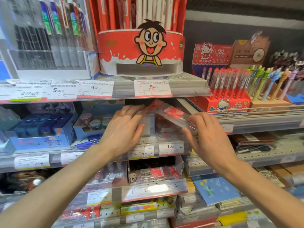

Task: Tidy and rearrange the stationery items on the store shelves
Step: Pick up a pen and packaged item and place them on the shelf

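Both hands reach into the second shelf (105, 155) below the round red display (141, 51). The right hand (212, 137) pinches the lower right end of a clear pack (171, 115) with red print; its long axis runs diagonally, upper end pointing up-left under the shelf edge, lower end down-right. The left hand (125, 129) has its fingers nearly straight, tips touching the pack's upper left end, thumb against a white box (148, 124) below it. Price tags (152, 88) line the shelf edges.
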Available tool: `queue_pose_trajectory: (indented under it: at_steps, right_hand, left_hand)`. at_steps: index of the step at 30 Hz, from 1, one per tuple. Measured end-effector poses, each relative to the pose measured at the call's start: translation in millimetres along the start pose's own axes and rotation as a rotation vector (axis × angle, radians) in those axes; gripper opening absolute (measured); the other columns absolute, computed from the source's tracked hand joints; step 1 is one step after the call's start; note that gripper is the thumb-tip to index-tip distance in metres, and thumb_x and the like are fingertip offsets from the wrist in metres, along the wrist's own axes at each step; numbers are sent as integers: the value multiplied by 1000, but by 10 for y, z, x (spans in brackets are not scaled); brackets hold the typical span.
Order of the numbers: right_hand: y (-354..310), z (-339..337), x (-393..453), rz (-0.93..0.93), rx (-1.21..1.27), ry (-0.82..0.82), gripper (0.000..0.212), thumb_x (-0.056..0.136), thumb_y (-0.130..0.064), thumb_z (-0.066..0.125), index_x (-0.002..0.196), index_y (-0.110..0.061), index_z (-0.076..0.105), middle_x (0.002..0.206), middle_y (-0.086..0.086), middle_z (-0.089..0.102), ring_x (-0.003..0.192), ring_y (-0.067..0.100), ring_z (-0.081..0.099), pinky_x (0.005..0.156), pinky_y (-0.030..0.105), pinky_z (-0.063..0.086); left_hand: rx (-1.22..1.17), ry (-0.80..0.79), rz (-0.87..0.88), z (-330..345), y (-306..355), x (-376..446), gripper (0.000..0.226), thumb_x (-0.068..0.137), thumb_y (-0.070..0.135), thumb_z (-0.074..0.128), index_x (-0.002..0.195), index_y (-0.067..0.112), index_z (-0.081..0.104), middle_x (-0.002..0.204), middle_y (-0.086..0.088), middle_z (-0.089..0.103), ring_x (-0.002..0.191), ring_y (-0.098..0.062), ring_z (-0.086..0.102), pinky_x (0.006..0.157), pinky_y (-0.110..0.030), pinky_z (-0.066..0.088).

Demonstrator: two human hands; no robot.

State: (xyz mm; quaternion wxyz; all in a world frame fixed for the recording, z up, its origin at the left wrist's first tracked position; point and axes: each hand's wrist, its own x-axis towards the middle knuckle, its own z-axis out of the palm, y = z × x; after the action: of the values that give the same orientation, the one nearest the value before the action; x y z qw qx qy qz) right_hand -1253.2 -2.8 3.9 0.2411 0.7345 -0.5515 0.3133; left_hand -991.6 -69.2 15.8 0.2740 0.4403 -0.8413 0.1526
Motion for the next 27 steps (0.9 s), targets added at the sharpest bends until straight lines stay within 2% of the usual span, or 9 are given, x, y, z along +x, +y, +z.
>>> queue_pose_trajectory:
  at_steps: [4,6,10,15,17,19,23,27]
  right_hand:
    - [-128,140,191,161,-102,-31,34,96,-36,55,112,-7,53,103,11,54,96,31,51,62,42,53]
    - [-211,225,304,218,-166,-111,40,96,-37,54,120,-5,52,111,16,57,102,34,53,64,45,55]
    - [-323,363,465,270,-327,-268,42,96,-29,55,132,-7,54,122,18,61,112,36,57,73,41,55]
    - [-306,351,490,179,-390,-282,39,88,-37,65,107,-4,70,117,21,66,106,38,60,75,42,54]
    - [-256,366,485,76,-416,-267,29,86,-29,65,101,-6,72,113,21,69,100,39,62,77,43,52]
    - [-213,394,489,54,-434,-269,21,83,-22,66,96,-8,73,101,18,72,93,38,64,74,42,50]
    - [-179,445,500,95,-452,-279,18,79,-18,70,93,-8,72,92,17,72,87,37,63,70,40,49]
    - [-175,428,491,94,-406,-229,27,85,-30,64,99,-8,72,99,16,72,94,36,63,76,42,49]
  left_hand:
    - [43,-86,-32,91,-3,9,54,92,34,44,142,15,49,148,-3,48,132,-29,43,105,-47,41]
    - [33,-90,-59,133,6,0,53,92,33,45,142,17,49,145,-3,50,132,-30,44,106,-47,39]
    - [-9,-68,-87,161,8,12,50,91,32,47,139,18,53,140,-2,55,128,-29,46,104,-49,41]
    - [25,-98,-54,200,-32,-17,55,92,29,50,145,20,44,146,-1,48,132,-28,41,109,-48,37]
    - [32,-98,-54,207,-33,-22,56,92,28,51,147,20,42,147,-1,47,132,-28,41,110,-47,36]
    - [28,-92,-57,207,-23,-22,57,91,28,52,146,20,43,147,-2,47,132,-28,41,110,-47,35]
    - [22,-74,-52,213,-21,-39,58,91,28,54,147,19,43,147,-2,47,132,-28,41,111,-47,34]
    - [13,-51,-60,229,-6,-55,56,91,31,50,145,20,45,149,-1,47,135,-26,40,115,-48,29]
